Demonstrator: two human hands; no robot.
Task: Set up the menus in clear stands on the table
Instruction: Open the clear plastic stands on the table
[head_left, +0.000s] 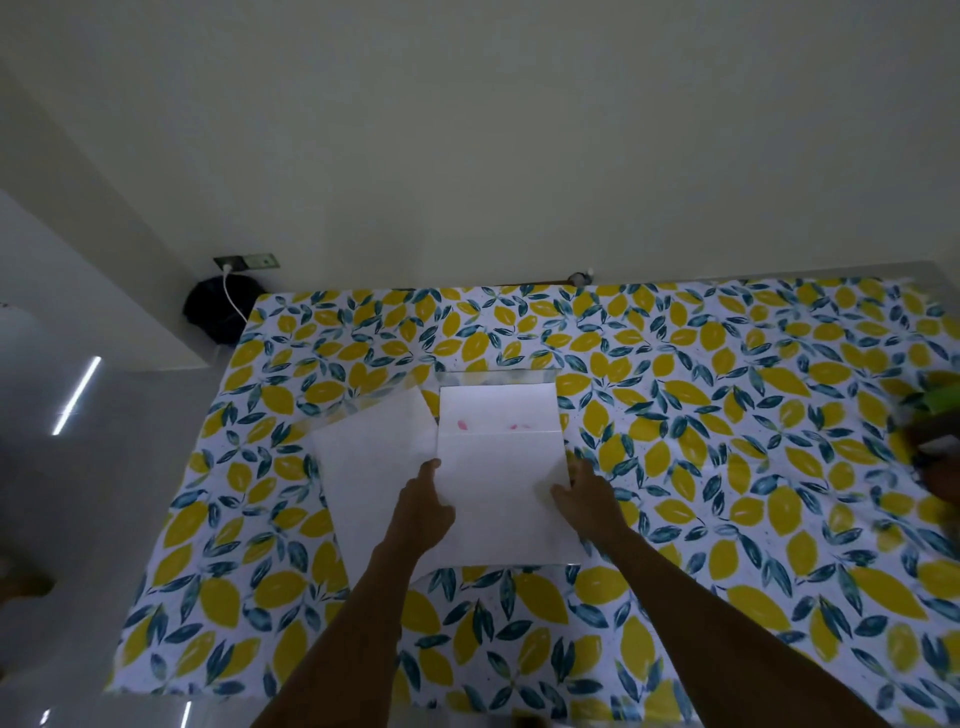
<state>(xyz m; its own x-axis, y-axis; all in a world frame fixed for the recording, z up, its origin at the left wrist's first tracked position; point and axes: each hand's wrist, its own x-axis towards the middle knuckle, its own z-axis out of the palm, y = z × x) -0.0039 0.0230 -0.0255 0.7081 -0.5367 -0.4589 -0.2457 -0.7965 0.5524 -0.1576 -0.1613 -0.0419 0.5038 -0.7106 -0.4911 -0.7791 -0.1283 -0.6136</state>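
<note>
white menu sheet (498, 483) pinched at both side edges, left hand (423, 512) grip, right hand (587, 496) grip closed on it

Body in view: two forearms and two hands, entering from the bottom edge. Left hand (423, 506), right hand (589, 499). Both forearms bare for their full visible length; no sleeve edge shows in frame. Hands bare, uncovered to the fingers (431, 466). Wrists bare on both sides. Lighting dim, picture soft, so finer surface detail on hands and nails cannot be made out
</note>
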